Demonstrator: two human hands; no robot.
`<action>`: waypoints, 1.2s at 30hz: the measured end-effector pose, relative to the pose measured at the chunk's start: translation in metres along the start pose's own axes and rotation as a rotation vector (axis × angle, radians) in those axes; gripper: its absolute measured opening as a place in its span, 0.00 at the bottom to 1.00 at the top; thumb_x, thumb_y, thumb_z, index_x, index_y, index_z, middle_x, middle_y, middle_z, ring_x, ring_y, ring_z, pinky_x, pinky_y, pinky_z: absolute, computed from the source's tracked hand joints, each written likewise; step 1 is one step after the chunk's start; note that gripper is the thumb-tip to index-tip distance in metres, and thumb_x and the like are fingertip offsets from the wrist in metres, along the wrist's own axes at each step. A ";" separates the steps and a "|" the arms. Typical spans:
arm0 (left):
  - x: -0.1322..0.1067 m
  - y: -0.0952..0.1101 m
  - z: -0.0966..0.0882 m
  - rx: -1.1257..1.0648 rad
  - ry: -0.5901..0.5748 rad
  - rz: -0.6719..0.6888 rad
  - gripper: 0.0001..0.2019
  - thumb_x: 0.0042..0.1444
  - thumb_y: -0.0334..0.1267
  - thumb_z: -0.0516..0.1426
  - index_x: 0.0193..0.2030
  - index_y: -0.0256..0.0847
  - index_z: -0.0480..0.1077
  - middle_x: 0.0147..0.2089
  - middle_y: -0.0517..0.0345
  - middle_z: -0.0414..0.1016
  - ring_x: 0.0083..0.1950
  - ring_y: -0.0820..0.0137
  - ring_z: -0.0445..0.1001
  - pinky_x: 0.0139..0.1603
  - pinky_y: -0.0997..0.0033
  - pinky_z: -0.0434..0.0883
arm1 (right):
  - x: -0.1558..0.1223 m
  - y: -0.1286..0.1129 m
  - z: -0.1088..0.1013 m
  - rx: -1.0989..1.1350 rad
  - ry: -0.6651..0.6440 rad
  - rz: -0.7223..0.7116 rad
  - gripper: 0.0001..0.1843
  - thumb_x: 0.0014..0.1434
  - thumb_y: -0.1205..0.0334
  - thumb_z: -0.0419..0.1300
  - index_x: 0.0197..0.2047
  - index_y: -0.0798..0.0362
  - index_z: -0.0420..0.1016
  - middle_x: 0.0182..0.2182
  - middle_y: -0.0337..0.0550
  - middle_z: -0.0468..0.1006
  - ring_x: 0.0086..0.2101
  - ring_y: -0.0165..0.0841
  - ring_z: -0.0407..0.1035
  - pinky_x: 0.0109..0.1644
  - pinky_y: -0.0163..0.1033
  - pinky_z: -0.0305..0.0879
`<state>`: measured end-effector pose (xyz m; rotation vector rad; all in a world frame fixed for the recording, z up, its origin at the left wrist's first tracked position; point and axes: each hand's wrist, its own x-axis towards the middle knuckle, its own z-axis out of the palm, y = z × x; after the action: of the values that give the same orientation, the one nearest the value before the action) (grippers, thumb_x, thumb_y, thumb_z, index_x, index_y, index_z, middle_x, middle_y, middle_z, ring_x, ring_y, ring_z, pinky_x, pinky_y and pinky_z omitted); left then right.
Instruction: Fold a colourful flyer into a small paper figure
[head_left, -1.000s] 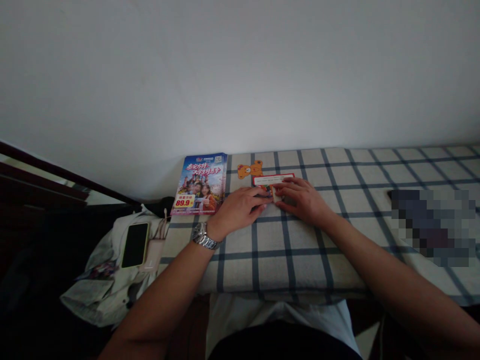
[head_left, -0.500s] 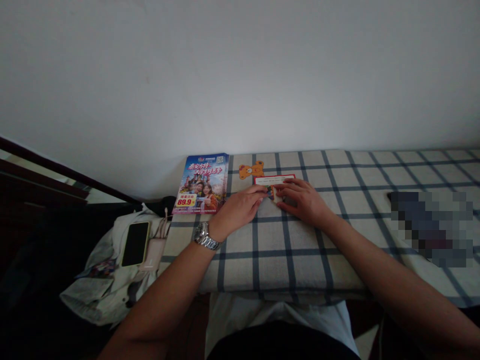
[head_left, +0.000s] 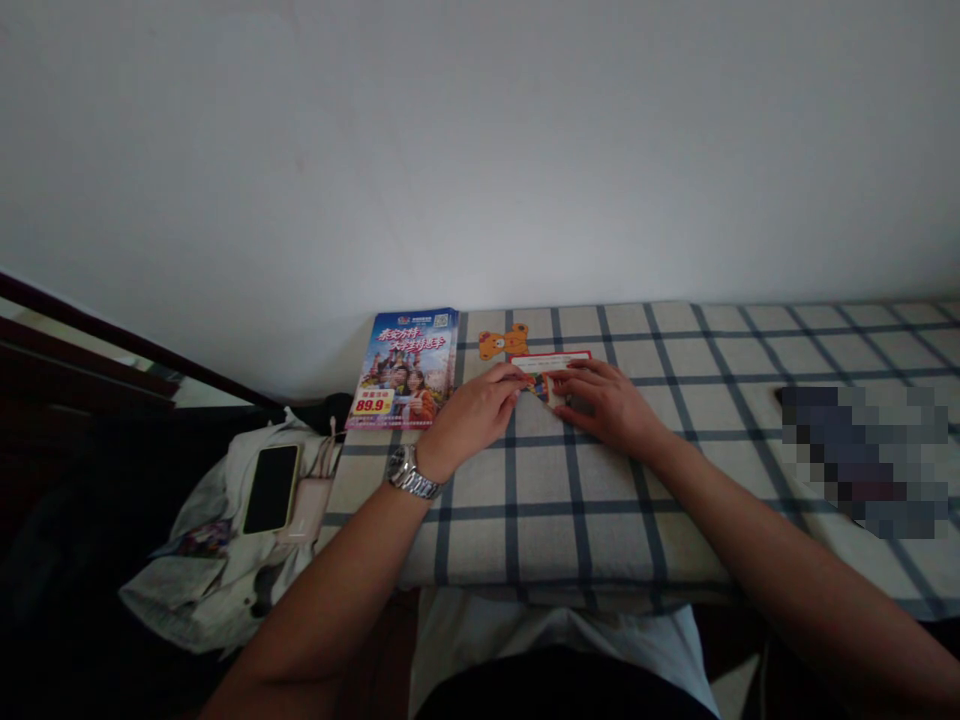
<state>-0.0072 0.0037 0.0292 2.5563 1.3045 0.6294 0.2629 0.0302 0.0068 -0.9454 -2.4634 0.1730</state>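
A small sheet of paper (head_left: 551, 360) with a red border lies on the checked cloth, part of it folded over into a coloured, slanting flap. At its left edge my left hand (head_left: 480, 412), wearing a metal watch (head_left: 412, 474), pinches the flap's corner between thumb and fingers. My right hand (head_left: 607, 402) rests on the right side of the paper, its fingers stretched out and slightly apart. They cover part of the sheet. An orange bear picture (head_left: 502, 342) lies just behind the paper, to the left.
A stack of glossy flyers (head_left: 405, 365) lies left of my hands. Lower left, a phone (head_left: 271, 488) and a pink power bank (head_left: 305, 512) lie on pale fabric (head_left: 180, 610). A pixelated dark object (head_left: 855, 450) is at the right. The wall (head_left: 480, 150) rises behind the table.
My left fingers have drawn slightly left and curled more, so more of the coloured flap shows. The right hand has barely moved.
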 end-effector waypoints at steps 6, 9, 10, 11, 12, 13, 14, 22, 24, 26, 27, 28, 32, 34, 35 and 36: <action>0.000 0.000 -0.003 0.041 0.023 -0.057 0.15 0.74 0.32 0.52 0.58 0.39 0.77 0.65 0.50 0.76 0.63 0.59 0.78 0.67 0.51 0.77 | 0.000 0.000 0.000 0.003 0.001 0.000 0.10 0.69 0.55 0.66 0.52 0.46 0.80 0.60 0.44 0.82 0.64 0.51 0.70 0.68 0.62 0.69; 0.002 0.000 -0.004 0.044 0.020 -0.083 0.16 0.75 0.32 0.50 0.59 0.37 0.77 0.61 0.49 0.79 0.59 0.60 0.80 0.64 0.52 0.78 | 0.001 -0.001 0.000 0.007 0.000 0.004 0.10 0.69 0.56 0.66 0.52 0.46 0.80 0.60 0.44 0.82 0.64 0.51 0.70 0.67 0.63 0.69; 0.002 0.000 -0.004 0.048 0.020 -0.080 0.16 0.75 0.31 0.50 0.59 0.37 0.76 0.61 0.49 0.79 0.60 0.60 0.80 0.64 0.52 0.78 | 0.001 -0.001 0.000 0.009 -0.002 0.005 0.10 0.69 0.56 0.66 0.52 0.46 0.80 0.60 0.44 0.82 0.64 0.51 0.70 0.67 0.63 0.69; 0.003 0.000 -0.005 0.052 0.019 -0.074 0.16 0.75 0.31 0.50 0.59 0.37 0.76 0.61 0.49 0.79 0.60 0.60 0.80 0.64 0.53 0.78 | 0.001 -0.001 0.000 0.009 -0.004 0.006 0.10 0.68 0.56 0.66 0.52 0.46 0.80 0.60 0.44 0.82 0.64 0.51 0.70 0.68 0.63 0.69; 0.003 0.000 -0.005 0.054 0.016 -0.068 0.16 0.74 0.31 0.50 0.59 0.37 0.76 0.62 0.49 0.78 0.60 0.60 0.80 0.65 0.53 0.78 | 0.001 -0.001 0.000 0.009 -0.002 0.009 0.10 0.68 0.57 0.66 0.52 0.46 0.80 0.60 0.44 0.83 0.64 0.51 0.70 0.68 0.63 0.69; 0.003 0.000 -0.005 0.057 0.012 -0.065 0.16 0.74 0.30 0.49 0.59 0.37 0.76 0.62 0.49 0.78 0.61 0.60 0.79 0.65 0.53 0.78 | 0.001 -0.001 0.000 0.009 0.000 0.010 0.10 0.68 0.57 0.66 0.52 0.46 0.80 0.60 0.44 0.83 0.64 0.51 0.70 0.68 0.63 0.68; 0.002 0.000 -0.005 0.060 0.009 -0.065 0.16 0.75 0.30 0.49 0.59 0.37 0.76 0.62 0.49 0.78 0.61 0.61 0.79 0.65 0.54 0.78 | 0.001 -0.001 0.000 0.009 0.001 0.011 0.10 0.68 0.56 0.66 0.52 0.46 0.80 0.60 0.44 0.82 0.64 0.51 0.70 0.68 0.63 0.68; 0.002 0.006 -0.006 0.125 -0.004 -0.063 0.17 0.73 0.27 0.46 0.59 0.34 0.73 0.63 0.44 0.73 0.57 0.61 0.79 0.62 0.55 0.79 | -0.001 0.001 0.002 0.010 0.004 0.002 0.11 0.69 0.56 0.66 0.53 0.45 0.80 0.61 0.43 0.82 0.65 0.51 0.69 0.69 0.62 0.67; 0.002 0.007 -0.005 0.135 0.005 -0.064 0.16 0.72 0.27 0.47 0.59 0.35 0.73 0.64 0.44 0.72 0.55 0.62 0.79 0.60 0.57 0.80 | 0.000 0.001 0.002 0.012 0.003 0.001 0.11 0.69 0.56 0.65 0.53 0.45 0.80 0.60 0.43 0.82 0.64 0.51 0.69 0.68 0.63 0.68; 0.002 0.008 -0.004 0.148 0.012 -0.059 0.16 0.72 0.27 0.48 0.58 0.35 0.73 0.64 0.44 0.71 0.54 0.62 0.79 0.59 0.58 0.79 | 0.000 0.000 0.001 0.011 0.007 0.002 0.11 0.69 0.55 0.65 0.53 0.45 0.80 0.60 0.43 0.82 0.64 0.51 0.70 0.68 0.63 0.68; 0.002 0.009 -0.004 0.160 0.015 -0.055 0.16 0.72 0.27 0.48 0.58 0.35 0.73 0.63 0.44 0.71 0.54 0.62 0.78 0.59 0.57 0.79 | 0.000 0.000 0.001 0.010 0.010 0.004 0.11 0.69 0.55 0.65 0.52 0.45 0.80 0.60 0.43 0.82 0.64 0.51 0.70 0.68 0.63 0.69; 0.002 0.009 -0.004 0.177 0.017 -0.050 0.16 0.73 0.28 0.48 0.58 0.35 0.73 0.63 0.43 0.71 0.55 0.60 0.78 0.59 0.56 0.79 | 0.000 -0.001 0.001 0.008 0.013 0.005 0.10 0.69 0.55 0.66 0.52 0.45 0.80 0.60 0.43 0.82 0.64 0.51 0.70 0.68 0.63 0.69; 0.001 0.009 -0.004 0.238 0.021 -0.045 0.15 0.74 0.33 0.50 0.59 0.36 0.74 0.63 0.43 0.71 0.59 0.55 0.76 0.61 0.48 0.77 | 0.000 -0.001 0.001 0.001 0.008 0.010 0.10 0.69 0.56 0.65 0.52 0.45 0.80 0.60 0.43 0.82 0.65 0.51 0.69 0.68 0.63 0.68; 0.000 0.008 -0.004 0.230 0.026 -0.052 0.14 0.74 0.36 0.52 0.59 0.36 0.74 0.62 0.44 0.72 0.60 0.54 0.75 0.62 0.47 0.76 | -0.001 -0.001 0.000 0.003 -0.001 0.006 0.10 0.69 0.56 0.65 0.53 0.46 0.80 0.61 0.43 0.82 0.65 0.51 0.68 0.68 0.63 0.68; 0.000 0.007 -0.004 0.214 0.032 -0.053 0.14 0.74 0.37 0.53 0.59 0.37 0.75 0.62 0.44 0.72 0.61 0.54 0.75 0.63 0.47 0.76 | -0.001 0.000 0.000 0.006 -0.004 0.004 0.10 0.70 0.57 0.64 0.53 0.46 0.80 0.61 0.43 0.82 0.65 0.51 0.69 0.68 0.63 0.67; 0.000 0.006 -0.004 0.195 0.040 -0.051 0.13 0.74 0.38 0.53 0.58 0.37 0.75 0.62 0.45 0.72 0.61 0.55 0.75 0.63 0.48 0.76 | -0.001 0.000 -0.001 0.010 -0.008 0.002 0.10 0.70 0.57 0.64 0.53 0.46 0.80 0.61 0.42 0.82 0.64 0.51 0.69 0.68 0.63 0.67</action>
<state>-0.0051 -0.0001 0.0345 2.6646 1.5077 0.5728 0.2638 0.0296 0.0069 -0.9444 -2.4663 0.1904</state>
